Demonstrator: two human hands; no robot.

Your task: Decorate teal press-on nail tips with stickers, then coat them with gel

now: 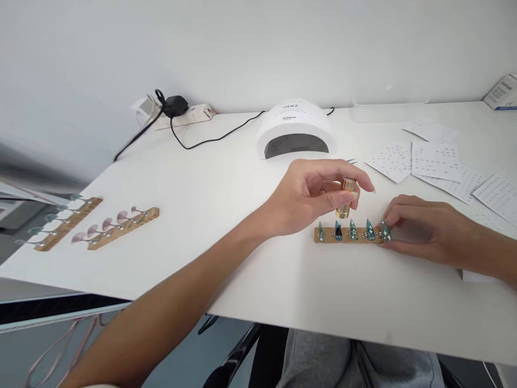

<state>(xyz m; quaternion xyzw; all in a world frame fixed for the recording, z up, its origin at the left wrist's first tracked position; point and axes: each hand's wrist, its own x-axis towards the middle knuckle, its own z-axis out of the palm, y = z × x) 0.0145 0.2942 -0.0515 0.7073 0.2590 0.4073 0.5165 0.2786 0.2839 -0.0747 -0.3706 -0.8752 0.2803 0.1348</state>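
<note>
My left hand (319, 188) pinches a small shiny gold cylinder (346, 198) between thumb and fingers. It is held upright just above a wooden nail display stand (351, 240). Several pointed press-on nails, green and blue with white star shapes, stand in a row along the strip; the second nail from the left (338, 230) shows a dark patch. At the strip's right end my right hand (420, 226) is closed, thumb and fingers gripping around the last nail (386, 230). Part of that end is hidden by the fingers.
Behind the hands stands a white nail lamp (297, 126), its cord running to a power strip (194, 114). Sticker sheets (436, 159) lie at right, tweezers (352, 160) near the lamp. Two more nail stands (68, 225) (125, 228) are at left. A box (503, 94) sits at far right.
</note>
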